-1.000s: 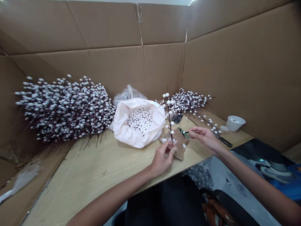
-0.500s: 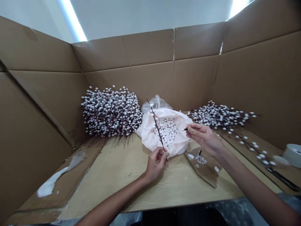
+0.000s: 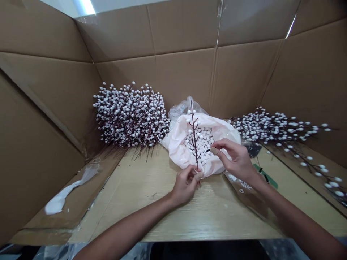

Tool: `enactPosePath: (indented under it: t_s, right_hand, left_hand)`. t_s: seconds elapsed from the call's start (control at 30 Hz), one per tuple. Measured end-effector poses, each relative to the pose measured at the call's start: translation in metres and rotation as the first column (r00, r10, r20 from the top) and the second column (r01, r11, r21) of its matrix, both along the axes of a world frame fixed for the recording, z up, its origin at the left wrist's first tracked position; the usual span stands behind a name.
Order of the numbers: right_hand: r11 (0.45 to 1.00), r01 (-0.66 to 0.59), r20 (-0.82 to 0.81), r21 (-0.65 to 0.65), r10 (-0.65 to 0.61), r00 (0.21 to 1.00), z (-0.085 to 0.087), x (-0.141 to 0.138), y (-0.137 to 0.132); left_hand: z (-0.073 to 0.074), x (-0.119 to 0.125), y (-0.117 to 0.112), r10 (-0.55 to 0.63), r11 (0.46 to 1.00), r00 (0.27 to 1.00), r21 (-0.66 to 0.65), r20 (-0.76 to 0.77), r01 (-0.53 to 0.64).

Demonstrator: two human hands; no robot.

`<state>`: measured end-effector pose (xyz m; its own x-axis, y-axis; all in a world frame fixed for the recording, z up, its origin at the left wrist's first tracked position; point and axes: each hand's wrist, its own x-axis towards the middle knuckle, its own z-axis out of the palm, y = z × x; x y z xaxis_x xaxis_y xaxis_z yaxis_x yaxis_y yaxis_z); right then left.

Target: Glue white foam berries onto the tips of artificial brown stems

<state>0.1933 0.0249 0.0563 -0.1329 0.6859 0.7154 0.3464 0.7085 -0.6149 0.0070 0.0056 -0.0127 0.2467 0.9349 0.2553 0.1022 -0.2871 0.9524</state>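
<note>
My left hand (image 3: 188, 183) is closed around the lower end of a dark brown artificial twig (image 3: 194, 139). The twig stands almost upright, with short side stubs and a white berry near its top. Between thumb and fingers, my right hand (image 3: 234, 159) pinches a small black stick (image 3: 208, 150), whose tip points left at the twig, a little apart from it. Behind both hands, an open pale pink plastic bag (image 3: 176, 153) contains many loose white berries (image 3: 205, 139). What the black stick is, I cannot make out.
A dense bundle of white-berry twigs (image 3: 132, 117) lies back left, a looser pile (image 3: 267, 124) back right. Under my right forearm are a brown packet (image 3: 248, 196) and a green piece (image 3: 268, 177). White plastic (image 3: 61, 198) lies left. Cardboard walls (image 3: 179, 77) surround the table.
My right hand has moved left with the black stick, closer to the twig. The twig in my left hand has turned more upright. The view has tilted downward.
</note>
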Motion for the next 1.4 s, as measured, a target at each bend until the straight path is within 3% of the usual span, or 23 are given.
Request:
enactPosePath:
  t_s: [0.57, 0.87, 1.0, 1.23, 1.4]
  right_hand:
    - [1.0, -0.008, 0.08, -0.011, 0.009, 0.997, -0.005, -0.001, 0.003]
    - [0.99, -0.063, -0.078, -0.126, 0.053, 0.996, -0.004, 0.002, 0.004]
    - [0.991, -0.071, -0.129, -0.11, 0.057, 0.99, -0.006, 0.004, 0.006]
    - [0.995, 0.072, -0.317, 0.064, -0.048, 0.947, -0.001, 0.003, 0.007]
    - [0.971, 0.222, -0.418, 0.089, -0.166, 0.893, 0.005, 0.006, 0.008]
  left_hand:
    - [-0.001, -0.002, 0.0, -0.022, 0.994, 0.993, 0.104, -0.118, 0.034]
    - [0.0, -0.001, 0.0, -0.038, 0.995, 0.995, 0.092, -0.091, 0.046]
    - [0.0, -0.001, 0.0, -0.027, 0.995, 0.995, 0.097, -0.101, 0.037]
    - [0.0, -0.002, -0.001, -0.033, 0.994, 0.993, 0.096, -0.116, 0.044]
    - [0.006, -0.001, -0.003, -0.066, 0.991, 0.99, 0.11, -0.121, 0.079]
